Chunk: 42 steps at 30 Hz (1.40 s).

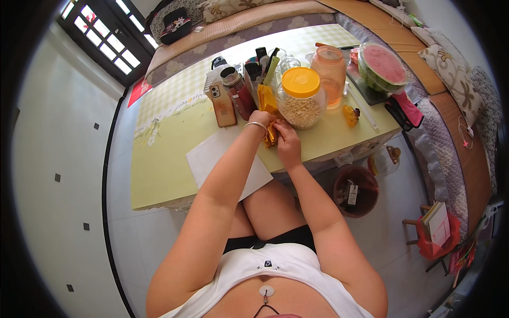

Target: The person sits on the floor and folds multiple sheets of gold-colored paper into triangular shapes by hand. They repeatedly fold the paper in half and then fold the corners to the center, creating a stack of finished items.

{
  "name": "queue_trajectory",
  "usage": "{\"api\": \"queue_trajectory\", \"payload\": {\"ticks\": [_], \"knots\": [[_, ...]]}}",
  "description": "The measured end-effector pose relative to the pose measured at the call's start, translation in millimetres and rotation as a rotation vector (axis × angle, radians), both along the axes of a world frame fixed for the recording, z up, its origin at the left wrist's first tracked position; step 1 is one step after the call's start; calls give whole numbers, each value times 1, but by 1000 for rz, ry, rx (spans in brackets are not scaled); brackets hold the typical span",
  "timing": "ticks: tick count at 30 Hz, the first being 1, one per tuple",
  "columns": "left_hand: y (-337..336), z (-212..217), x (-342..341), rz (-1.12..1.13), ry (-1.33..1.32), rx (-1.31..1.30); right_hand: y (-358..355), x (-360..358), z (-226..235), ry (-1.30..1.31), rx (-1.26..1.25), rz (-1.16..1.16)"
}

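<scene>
Both hands are at the table's near edge, closed on a shiny gold piece of folded foil or paper [266, 99] whose exact kind I cannot make out. My left hand [260, 118] pinches its middle from the left, a bangle round the wrist. My right hand [288, 142] grips it lower down, fingers pressed together. Gold folds stick up above the hands and hang below them. Just right of it stands a clear jar of pale grains or flakes with a yellow lid [300, 82]. A white paper sheet [216, 159] lies under my left forearm.
Behind the hands stand a phone [222, 106], a dark red thermos [241, 94] and an orange-tinted jar [330, 74]. Wrapped cut watermelon [380, 66] sits at the right, a small yellow object [350, 115] nearer. A bin [356, 204] is on the floor below the table.
</scene>
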<state>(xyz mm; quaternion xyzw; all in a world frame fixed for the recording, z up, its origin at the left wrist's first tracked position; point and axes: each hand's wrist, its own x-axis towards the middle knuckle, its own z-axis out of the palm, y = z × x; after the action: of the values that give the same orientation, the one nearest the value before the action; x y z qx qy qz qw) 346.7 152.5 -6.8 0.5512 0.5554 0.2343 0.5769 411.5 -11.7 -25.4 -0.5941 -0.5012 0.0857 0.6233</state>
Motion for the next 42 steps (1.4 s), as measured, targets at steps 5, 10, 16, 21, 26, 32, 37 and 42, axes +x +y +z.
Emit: {"api": "queue_trajectory", "payload": {"ticks": [5, 10, 16, 21, 26, 32, 37, 42], "knots": [[-10, 20, -36, -11, -78, -145, -5, -6, -3, 92, 79, -112], [-53, 69, -77, -104, -329, -337, 1, 0, -20, 312, 32, -51], [-92, 78, -134, -297, -477, -217, -13, -46, 34, 1313, -59, 670], [-108, 54, -153, -326, -351, 14, -5, -70, 38, 1061, -195, 644], [-132, 75, -161, -241, 261, 665, -9, -65, 42, 1219, -214, 868], [-140, 93, -187, -297, 389, 755, -6, -84, 30, 1302, -181, 865], [-134, 96, -208, -281, 663, 1075, -11, -81, 26, 721, -200, 479], [-124, 71, -223, -452, 952, 949, -16, -67, 31, 325, -40, 238]]}}
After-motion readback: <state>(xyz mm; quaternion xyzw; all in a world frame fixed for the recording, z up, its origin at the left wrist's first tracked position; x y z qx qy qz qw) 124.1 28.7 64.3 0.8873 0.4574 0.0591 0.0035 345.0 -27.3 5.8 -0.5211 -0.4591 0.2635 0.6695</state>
